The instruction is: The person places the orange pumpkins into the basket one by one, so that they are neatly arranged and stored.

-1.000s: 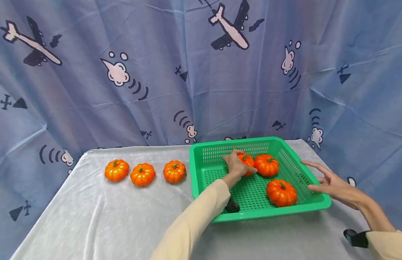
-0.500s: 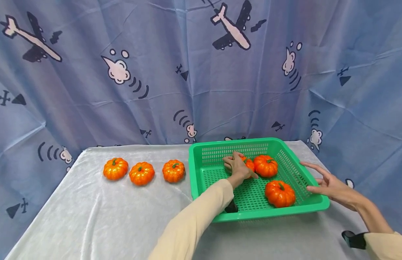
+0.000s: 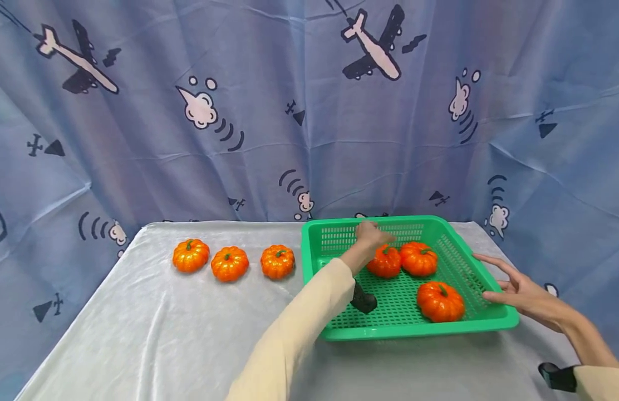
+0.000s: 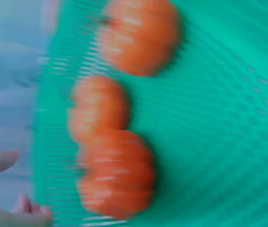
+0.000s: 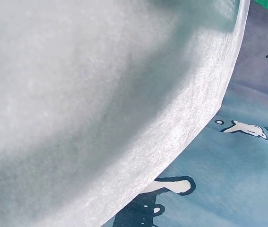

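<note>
Your right hand [image 3: 532, 298] rests at the right rim of the green plastic basket [image 3: 419, 333], thumb and fingers spread against the edge, gripping no pumpkin. Your left hand [image 3: 372, 236] is over the basket's far part, fingers and thumb apart, with nothing between them. If you bear down or lift unevenly at the rim, the basket could tip and its three round pumpkins roll; an outward shove might carry it over the table's nearby right edge. The black wrist device [image 3: 362, 301] on your left arm hangs low, so a low sweep back could snag the rim or knock a pumpkin.

Your left sleeve [image 3: 299, 328] crosses the basket's left side, hiding part of its floor. Past it, the nearest pumpkin [image 3: 441, 302] sits alone towards the right wall; deeper in, the middle pumpkin [image 3: 386, 262] and the rear pumpkin [image 3: 418, 259] lie side by side, seemingly touching. On the white-covered table [image 3: 189, 345], left of the basket, stand the right-hand pumpkin [image 3: 278, 262], the central pumpkin [image 3: 230, 264] and the left-hand pumpkin [image 3: 191, 255], apart in a row. Farthest back hangs a blue airplane-print curtain [image 3: 239, 111]
</note>
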A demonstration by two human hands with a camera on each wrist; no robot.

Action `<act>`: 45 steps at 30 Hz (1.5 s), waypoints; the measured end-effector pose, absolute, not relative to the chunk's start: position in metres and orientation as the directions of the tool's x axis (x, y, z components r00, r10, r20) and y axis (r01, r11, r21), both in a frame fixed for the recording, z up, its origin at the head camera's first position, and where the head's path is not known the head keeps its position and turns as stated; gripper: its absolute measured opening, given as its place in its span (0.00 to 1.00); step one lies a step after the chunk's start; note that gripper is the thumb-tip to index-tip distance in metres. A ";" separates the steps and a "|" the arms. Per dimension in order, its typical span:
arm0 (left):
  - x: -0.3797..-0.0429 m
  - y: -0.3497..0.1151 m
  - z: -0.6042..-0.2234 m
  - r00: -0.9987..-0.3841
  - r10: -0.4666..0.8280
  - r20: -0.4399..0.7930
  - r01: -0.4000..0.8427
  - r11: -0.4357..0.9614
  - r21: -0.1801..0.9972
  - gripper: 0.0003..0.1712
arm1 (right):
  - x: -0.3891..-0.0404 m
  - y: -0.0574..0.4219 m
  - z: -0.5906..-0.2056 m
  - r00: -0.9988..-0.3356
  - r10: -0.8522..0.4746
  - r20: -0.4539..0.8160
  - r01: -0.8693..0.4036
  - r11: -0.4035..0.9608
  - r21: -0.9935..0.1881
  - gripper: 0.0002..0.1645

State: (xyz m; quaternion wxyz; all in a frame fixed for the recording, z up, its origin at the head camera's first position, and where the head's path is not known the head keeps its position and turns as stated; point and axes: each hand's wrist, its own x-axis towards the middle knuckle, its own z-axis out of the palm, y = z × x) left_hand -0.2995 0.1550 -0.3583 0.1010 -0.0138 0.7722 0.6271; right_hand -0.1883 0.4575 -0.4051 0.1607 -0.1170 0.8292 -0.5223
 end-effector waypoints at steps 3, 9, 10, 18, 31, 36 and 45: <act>-0.300 0.136 -0.331 -0.961 0.278 -0.005 0.017 0.074 0.997 0.17 | -0.188 0.460 -0.404 -0.923 -0.356 -0.146 -0.025 0.433 -0.901 0.47; -0.297 0.087 -0.288 -0.615 0.736 0.283 0.458 0.041 0.888 0.18 | -0.190 0.462 -0.404 -0.925 -0.347 -0.156 -0.017 0.449 -0.893 0.46; -0.296 0.077 -0.285 -0.557 0.776 0.296 0.516 0.044 0.856 0.18 | -0.190 0.461 -0.404 -0.926 -0.341 -0.163 -0.012 0.459 -0.889 0.46; -0.291 0.000 -0.297 -0.409 0.814 0.413 0.800 0.103 0.591 0.18 | -0.190 0.459 -0.407 -0.935 -0.307 -0.179 -0.001 0.505 -0.863 0.46; -0.298 -0.096 -0.370 -0.657 0.630 0.414 0.569 0.054 0.820 0.21 | -0.191 0.461 -0.411 -0.920 -0.362 -0.151 -0.018 0.425 -0.905 0.45; -0.294 -0.124 -0.392 -0.733 0.571 0.369 0.497 0.080 0.864 0.21 | -0.193 0.460 -0.409 -0.925 -0.342 -0.166 -0.007 0.453 -0.892 0.45; -0.293 -0.153 -0.431 -0.783 0.486 0.389 0.487 0.089 0.869 0.28 | -0.193 0.465 -0.411 -0.898 -0.407 -0.170 0.014 0.359 -0.933 0.44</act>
